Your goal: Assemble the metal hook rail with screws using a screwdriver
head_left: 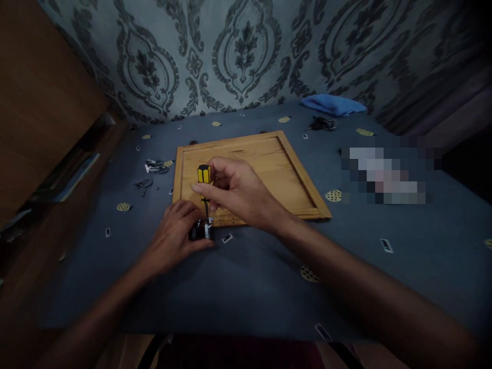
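The wooden panel (249, 169) lies flat, honey-coloured and grained, with a raised frame around a recessed middle; a few small dark dots mark its near edge. At its near-left corner is a small metal fitting (208, 230), shiny in part and dark beside the fingers, much of it hidden. A screwdriver (204, 177) with a yellow and black handle stands nearly upright over that corner, its shaft running down to the fitting.

The right hand (240, 189), reaching over the panel, is closed around the screwdriver handle, thumb on the near side and fingers curled behind. The left hand (175, 230), at the panel's near-left corner, is partly curled, gripping the fitting between thumb and fingers.

Beneath the panel spreads a dark blue-grey tablecloth (261, 287), printed with yellow dotted motifs and little white labels. Left of the panel lie loose metal parts (156, 166) and a thin dark piece (144, 183). Beyond its far-right corner are a black tangled item (322, 123) and, farther back, a crumpled blue cloth (333, 104). To its right, one area is pixelated beyond recognition.

Behind the panel rises a grey wall (246, 51) with dark ornate medallions. Well to its left stands brown wooden furniture (42, 102); the room is dim.
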The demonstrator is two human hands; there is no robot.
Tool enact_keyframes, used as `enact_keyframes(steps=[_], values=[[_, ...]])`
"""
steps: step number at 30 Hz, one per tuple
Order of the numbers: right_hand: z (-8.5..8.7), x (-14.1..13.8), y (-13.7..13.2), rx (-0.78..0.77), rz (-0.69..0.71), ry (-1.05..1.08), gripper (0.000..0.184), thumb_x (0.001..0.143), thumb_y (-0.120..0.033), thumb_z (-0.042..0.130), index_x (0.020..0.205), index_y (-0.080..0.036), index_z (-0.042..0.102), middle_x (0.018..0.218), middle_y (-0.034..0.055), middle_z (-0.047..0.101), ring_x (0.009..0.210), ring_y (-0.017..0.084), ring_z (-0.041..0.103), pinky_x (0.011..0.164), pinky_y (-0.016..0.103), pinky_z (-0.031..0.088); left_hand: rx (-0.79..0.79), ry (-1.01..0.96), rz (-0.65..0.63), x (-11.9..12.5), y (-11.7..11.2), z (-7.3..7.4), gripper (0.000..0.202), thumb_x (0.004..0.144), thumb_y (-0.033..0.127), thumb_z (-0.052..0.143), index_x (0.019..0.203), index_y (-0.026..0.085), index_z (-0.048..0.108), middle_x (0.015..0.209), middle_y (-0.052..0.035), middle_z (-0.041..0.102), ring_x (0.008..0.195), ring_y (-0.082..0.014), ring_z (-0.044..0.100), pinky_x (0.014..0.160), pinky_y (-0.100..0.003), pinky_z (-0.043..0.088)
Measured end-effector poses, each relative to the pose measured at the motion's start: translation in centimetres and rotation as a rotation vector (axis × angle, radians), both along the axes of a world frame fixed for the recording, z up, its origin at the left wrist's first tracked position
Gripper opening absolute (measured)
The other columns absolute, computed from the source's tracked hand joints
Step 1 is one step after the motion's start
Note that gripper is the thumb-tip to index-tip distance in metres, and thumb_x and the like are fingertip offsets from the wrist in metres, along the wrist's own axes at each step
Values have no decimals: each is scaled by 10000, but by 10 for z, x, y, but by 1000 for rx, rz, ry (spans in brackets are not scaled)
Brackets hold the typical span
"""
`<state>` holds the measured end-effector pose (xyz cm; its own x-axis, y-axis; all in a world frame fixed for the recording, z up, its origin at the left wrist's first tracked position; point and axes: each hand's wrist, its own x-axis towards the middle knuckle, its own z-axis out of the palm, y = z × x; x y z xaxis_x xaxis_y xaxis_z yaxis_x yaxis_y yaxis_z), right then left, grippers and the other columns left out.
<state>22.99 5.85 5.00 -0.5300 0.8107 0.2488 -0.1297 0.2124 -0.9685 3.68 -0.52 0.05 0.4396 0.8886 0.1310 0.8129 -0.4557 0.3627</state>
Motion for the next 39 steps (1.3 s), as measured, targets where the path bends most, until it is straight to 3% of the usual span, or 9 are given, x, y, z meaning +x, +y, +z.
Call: enact_keyframes(steps=[8,13,20,24,27,33,39], values=[[8,5,8,152,106,-117,221,949,-161,598,777,-223,474,685,-46,591,609,126,648,580,263,510,22,10,-9,0,2,-1,423,838,548,827,1027,197,685,1037,-74,670,1045,-313,601,920,-472,496],[15,1,15,170,236,-137,217,933,-195,662,755,-201,539,727,-36,607,590,116,620,547,257,482,8,-8,-13,-1,1,0,455,880,608,754,1074,201,695,1138,-105,684,1111,-335,606,955,-497,502],[17,-2,16,265,210,-150,268,902,-189,722,730,-218,518,660,-45,549,618,131,558,541,262,433,1,14,4,0,0,4,521,858,589,782,1204,210,692,1242,-130,677,1186,-367,601,1029,-543,509],[22,3,12,346,242,-148,152,954,-180,660,831,-215,578,717,-39,583,634,124,576,574,264,444,27,-12,1,0,0,0,552,857,580,785,1293,261,671,1332,-112,664,1251,-373,582,1080,-562,490],[23,5,11,354,274,-161,218,987,-174,603,776,-209,561,705,-35,576,606,116,585,564,262,439,-7,-18,10,-1,0,2,542,861,566,785,1308,281,675,1325,-103,665,1276,-374,575,1080,-562,490],[15,-1,11,328,122,-119,392,941,-208,696,641,-222,445,632,-41,502,621,125,536,552,260,426,-72,-16,23,0,1,11,451,850,559,804,1167,249,723,1184,-95,701,1176,-349,614,1009,-509,510],[8,-1,8,326,32,-76,272,958,-242,683,726,-212,544,682,-28,543,651,127,531,572,261,455,-47,-25,17,0,2,6,410,860,582,789,1042,224,705,1087,-67,700,1079,-302,614,955,-454,490]])
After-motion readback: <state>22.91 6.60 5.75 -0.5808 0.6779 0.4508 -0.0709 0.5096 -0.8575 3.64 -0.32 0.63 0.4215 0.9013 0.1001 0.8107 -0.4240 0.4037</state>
